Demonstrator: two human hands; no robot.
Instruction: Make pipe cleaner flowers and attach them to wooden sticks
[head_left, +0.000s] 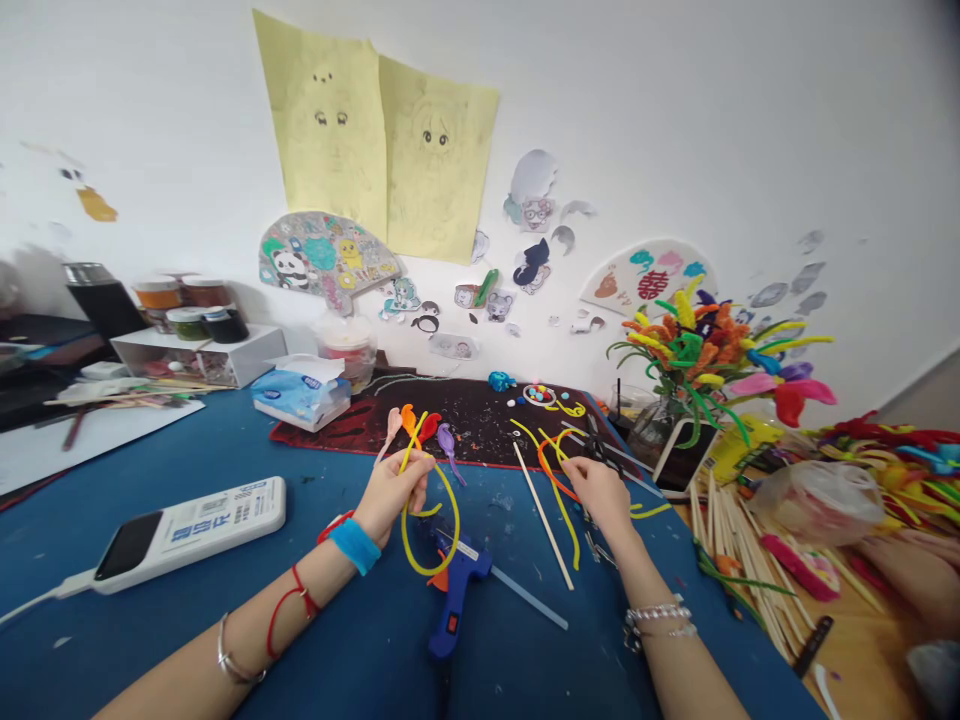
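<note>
Left hand point(397, 492) has a thin, fuzzy yellow pipe cleaner point(457, 520) pinched in its fingertips, bent into a big loose loop above the blue plastic glue gun point(452, 605). Right hand's point(600, 492) fingertips are at a fuzzy orange pipe cleaner point(541, 458), can't tell if they're gripping. Decent room on the blue tabletop point(555, 670) between gun and right forearm; pale wooden sticks point(739, 545) crowd its right edge.

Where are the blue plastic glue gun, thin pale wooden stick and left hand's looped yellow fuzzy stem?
Blue plastic glue gun point(455, 590): head view, upper handle.
Thin pale wooden stick point(543, 516): head view, mid-length.
Looped yellow fuzzy stem point(458, 522): head view, right side of its loop.
</note>
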